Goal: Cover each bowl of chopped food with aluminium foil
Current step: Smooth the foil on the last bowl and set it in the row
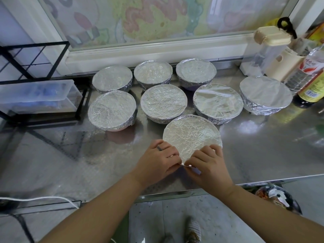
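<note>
One view only, head-worn, wide-angle. Faces forward and steeply down onto the bench (263, 155), close range. Left hand (157, 160) and right hand (208, 165) lower centre. Window (157, 23) across top; floor (175, 216) at bottom edge. Straight lines bow near the frame edges.

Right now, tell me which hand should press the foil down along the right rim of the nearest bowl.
Right. The right hand pinches the foil at the near edge on that side; the left hand pinches it on the left and would likely have to cross over.
</note>
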Demonstrator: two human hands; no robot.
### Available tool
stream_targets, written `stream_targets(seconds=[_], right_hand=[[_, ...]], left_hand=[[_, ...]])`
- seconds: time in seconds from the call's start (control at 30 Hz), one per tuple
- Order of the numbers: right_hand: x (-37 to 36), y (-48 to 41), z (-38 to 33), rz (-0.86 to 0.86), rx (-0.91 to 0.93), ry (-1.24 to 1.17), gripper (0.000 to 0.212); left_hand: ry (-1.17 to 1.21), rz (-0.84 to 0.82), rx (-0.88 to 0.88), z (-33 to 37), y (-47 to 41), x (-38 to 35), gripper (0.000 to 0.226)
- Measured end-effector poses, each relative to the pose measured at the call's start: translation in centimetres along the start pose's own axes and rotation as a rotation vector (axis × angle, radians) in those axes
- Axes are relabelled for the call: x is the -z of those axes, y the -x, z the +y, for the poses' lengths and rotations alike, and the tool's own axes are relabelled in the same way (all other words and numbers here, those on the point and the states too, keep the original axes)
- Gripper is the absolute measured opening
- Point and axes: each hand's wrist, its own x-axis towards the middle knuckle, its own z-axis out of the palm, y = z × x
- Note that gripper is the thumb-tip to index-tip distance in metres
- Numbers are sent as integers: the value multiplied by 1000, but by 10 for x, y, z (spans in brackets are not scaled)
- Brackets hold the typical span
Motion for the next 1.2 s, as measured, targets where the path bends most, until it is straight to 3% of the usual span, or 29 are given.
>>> stream_targets(seconds=[0.23,0.33,0.57,0.8,0.93,1.2], right_hand=[[-5,-3,0,34,9,20,20],[1,-7,-1,23,-8,-2,18],[45,4,41,-213,138,-85,35],[57,7,70,-286,147,-28,31],[58,7,76,-307,177,-53,16],[47,7,66,-253,152,-55,16]], left_hand=[[-23,47,-22,-1,-2,1,16],[-12,54,49,-11,2,4,14],[126,-38,212,-21,10,5,17],[172,-19,231,-20,4,3,15],[169,-26,228,-19,4,4,18],[184,-12,211,-20,5,0,15]])
